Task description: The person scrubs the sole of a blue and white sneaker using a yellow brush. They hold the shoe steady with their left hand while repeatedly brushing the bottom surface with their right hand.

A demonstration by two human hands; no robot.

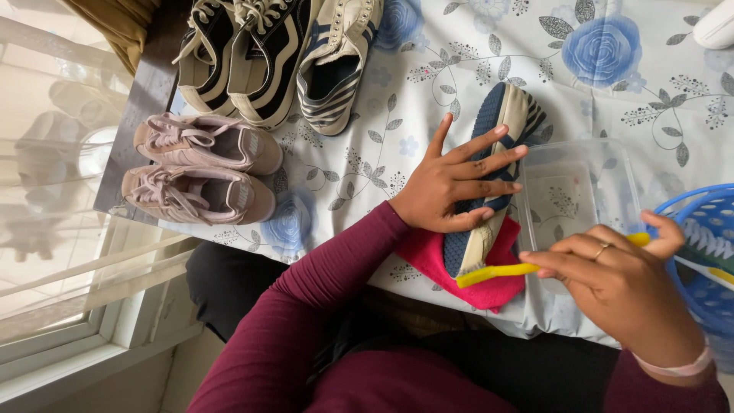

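1. We press our left hand (451, 187) flat on the upturned shoe (497, 180), fingers spread wide along its navy sole, nothing gripped. The shoe lies near the bench's near edge, its lower end on a pink cloth (474, 268). Since the palm only pushes down, we judge a hard stroke could slide the shoe sideways or off the cloth.

2. Our right hand (612, 279) has its fingers closed around a yellow brush (497, 271), whose head touches the sole's lower end. The grip sits far back on the handle, so the head may skid off the sole's edge and hit the cloth or our left fingers.

3. A clear tub (581, 191) stands just beside the shoe, on its right. We cannot tell if it holds liquid; if so, a knock from the right hand could spill it over the flowered bench cover (459, 69).

4. The cloth overhangs the near edge, so it could slip into our lap, taking the shoe along.

5. A blue basket (699, 229) sits at the right edge, close to the right hand; a wide backswing could catch it.

6. The other shoes, striped (336, 61), black (245, 53) and pink (202, 168), lie well apart toward the left edge, so splashes are unlikely to reach them.
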